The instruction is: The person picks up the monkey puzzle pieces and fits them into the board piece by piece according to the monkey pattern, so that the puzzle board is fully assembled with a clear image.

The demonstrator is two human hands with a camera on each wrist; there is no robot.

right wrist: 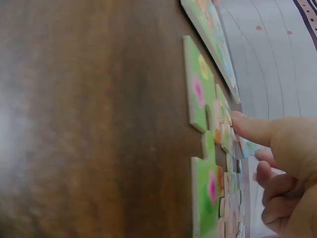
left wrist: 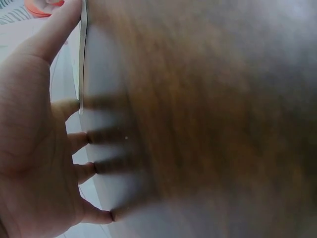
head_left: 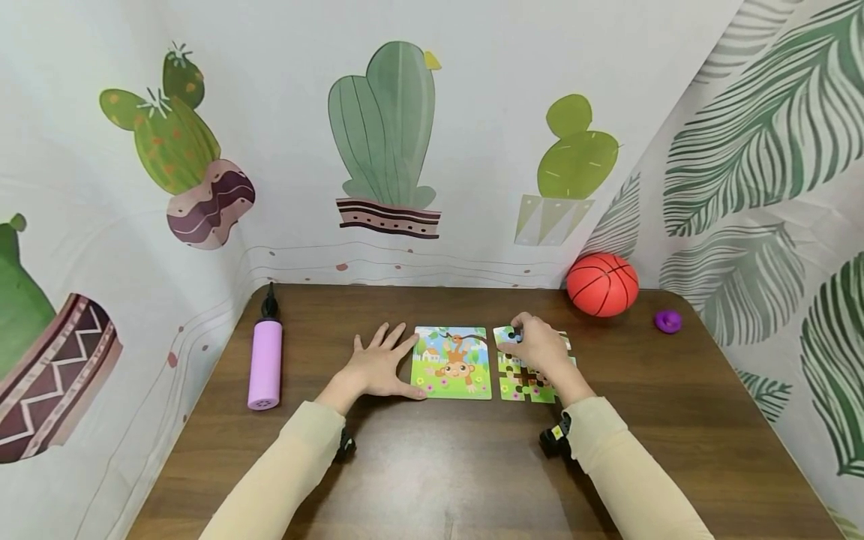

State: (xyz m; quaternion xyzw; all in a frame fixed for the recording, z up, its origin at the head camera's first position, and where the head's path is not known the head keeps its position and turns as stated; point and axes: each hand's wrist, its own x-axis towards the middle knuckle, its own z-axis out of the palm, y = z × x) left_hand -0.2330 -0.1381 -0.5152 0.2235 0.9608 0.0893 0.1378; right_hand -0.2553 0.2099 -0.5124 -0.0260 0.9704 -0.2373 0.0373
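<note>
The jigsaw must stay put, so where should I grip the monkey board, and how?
Probably pinch the monkey board by the middle of its near edge, from the person's side: it lies flat and thin, the left hand is at its left edge, and the jigsaw sits close on its right.

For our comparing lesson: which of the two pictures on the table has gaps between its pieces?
The right picture, under the right hand: dark gaps show; the left picture looks unbroken.
</note>
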